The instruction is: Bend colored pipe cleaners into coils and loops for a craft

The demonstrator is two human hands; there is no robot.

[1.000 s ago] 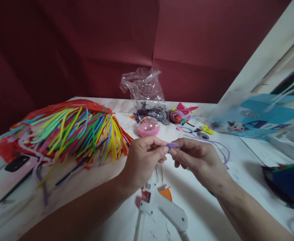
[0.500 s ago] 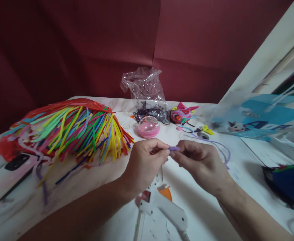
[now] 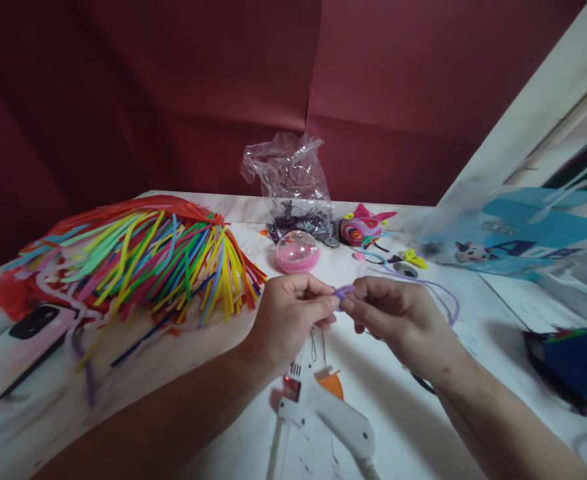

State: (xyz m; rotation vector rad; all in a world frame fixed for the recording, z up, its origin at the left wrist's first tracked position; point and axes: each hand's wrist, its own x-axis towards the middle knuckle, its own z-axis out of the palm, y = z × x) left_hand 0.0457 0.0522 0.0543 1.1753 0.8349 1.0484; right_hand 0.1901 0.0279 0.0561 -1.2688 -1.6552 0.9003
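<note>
A short coiled piece of purple pipe cleaner (image 3: 344, 292) is pinched between both of my hands above the table. My left hand (image 3: 293, 312) grips its left side between thumb and fingertips, closed. On its right side, my right hand (image 3: 398, 319) pinches it with thumb and forefinger, the other fingers curled in. A long purple strand (image 3: 443, 287) arcs out behind my right hand on the table. Below the hands lies a white glue gun (image 3: 341, 420) with an orange trigger (image 3: 331, 385). Just beyond them sits a clear and pink ball (image 3: 297, 252).
Many coloured pipe cleaners (image 3: 173, 260) spill from a red bag at left, near a phone (image 3: 28, 347). A clear plastic bag (image 3: 293, 180) with dark strands stands behind. A pink pipe-cleaner figure (image 3: 364, 225), small yellow piece (image 3: 415, 258) and blue-white bag (image 3: 518, 230) are at right.
The purple piece between my fingers now shows as a rounder, curled loop instead of a flat sliver. My hands have shifted only slightly; the objects on the table stay put.
</note>
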